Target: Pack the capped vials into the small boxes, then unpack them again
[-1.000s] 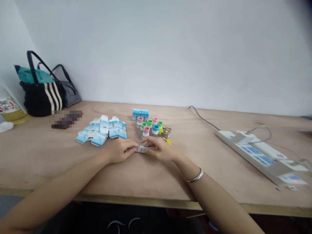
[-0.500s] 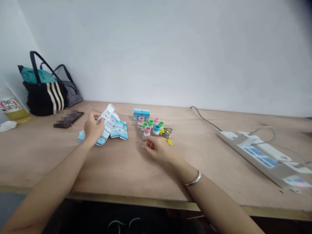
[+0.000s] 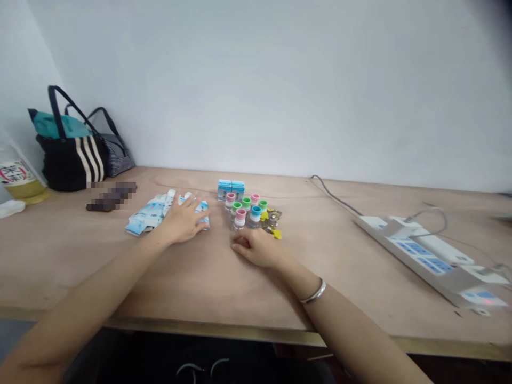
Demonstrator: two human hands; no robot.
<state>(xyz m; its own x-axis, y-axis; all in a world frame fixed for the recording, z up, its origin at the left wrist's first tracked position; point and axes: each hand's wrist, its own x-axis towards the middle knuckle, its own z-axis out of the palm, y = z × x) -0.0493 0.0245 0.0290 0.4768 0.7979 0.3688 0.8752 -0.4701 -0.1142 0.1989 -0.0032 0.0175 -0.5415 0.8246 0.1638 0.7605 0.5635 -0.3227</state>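
My left hand (image 3: pixel 186 217) is spread flat, palm down, over a loose pile of flattened light-blue and white paper cartons (image 3: pixel 150 213). Its fingers partly cover the cartons on the pile's right side. On the table at the centre, my right hand (image 3: pixel 256 247) rests with fingers loosely curled in and nothing visible in them. Just beyond its fingers stands a small clear bottle with a pink cap (image 3: pixel 240 214). Several like bottles are grouped there, including a blue-capped bottle (image 3: pixel 256 212) and a green-capped bottle (image 3: pixel 246 202). My right hand partly hides small yellow and metallic pieces (image 3: pixel 275 216).
Blue boxes (image 3: pixel 231 190) stand behind the bottles. A white power strip (image 3: pixel 420 258) with plugged-in adapters and a grey cable (image 3: pixel 336 193) lies at right. At left are a dark phone-like object (image 3: pixel 112 196), a black striped bag (image 3: pixel 74 160) and a bottle of yellow liquid (image 3: pixel 20 178).
My left hand has let go of a flattened carton, moved right and opened flat over the pile. My right hand has stayed nearly in place beside the bottles.
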